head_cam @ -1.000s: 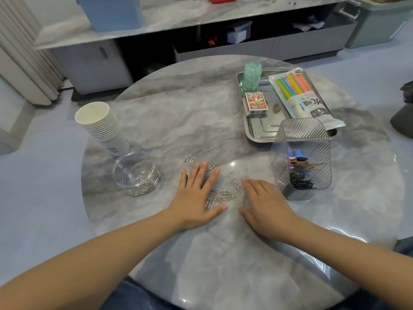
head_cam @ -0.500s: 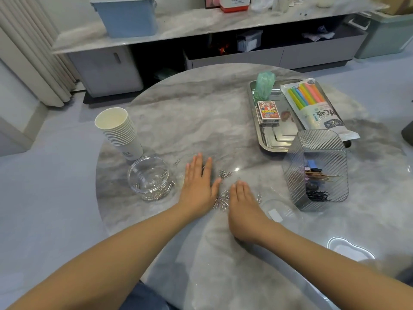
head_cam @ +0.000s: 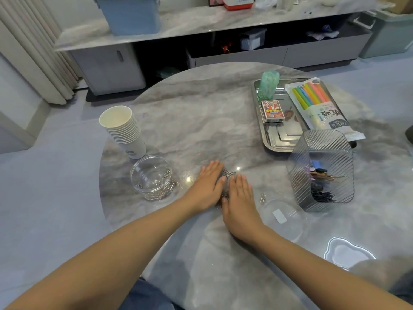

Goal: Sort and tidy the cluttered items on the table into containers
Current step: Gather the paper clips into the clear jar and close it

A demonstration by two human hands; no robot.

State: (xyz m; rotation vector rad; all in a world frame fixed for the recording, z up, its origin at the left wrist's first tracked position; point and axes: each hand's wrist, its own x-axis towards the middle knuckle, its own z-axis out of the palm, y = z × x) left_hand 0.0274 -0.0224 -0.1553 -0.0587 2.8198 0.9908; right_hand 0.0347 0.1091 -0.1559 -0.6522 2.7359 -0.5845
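A small heap of silver paper clips point(head_cam: 228, 175) lies on the round marble table point(head_cam: 201, 121), squeezed between my two hands. My left hand point(head_cam: 207, 184) lies flat with straight fingers on the heap's left side. My right hand point(head_cam: 239, 195) lies flat on its right side, almost touching the left. A clear round jar point(head_cam: 152, 177) with paper clips in it stands to the left. One stray clip point(head_cam: 263, 197) lies to the right of my right hand.
A stack of paper cups point(head_cam: 125, 133) stands behind the jar. A ribbed clear bin point(head_cam: 321, 171) with dark clips and pins stands at right, a clear lid point(head_cam: 283, 215) before it. The steel tray point(head_cam: 281, 139) holds a card box, a green bag and a straw pack.
Both hands have slid toward each other across the table, sweeping the scattered paper clips into a tight heap between them. The view has shifted back and up.
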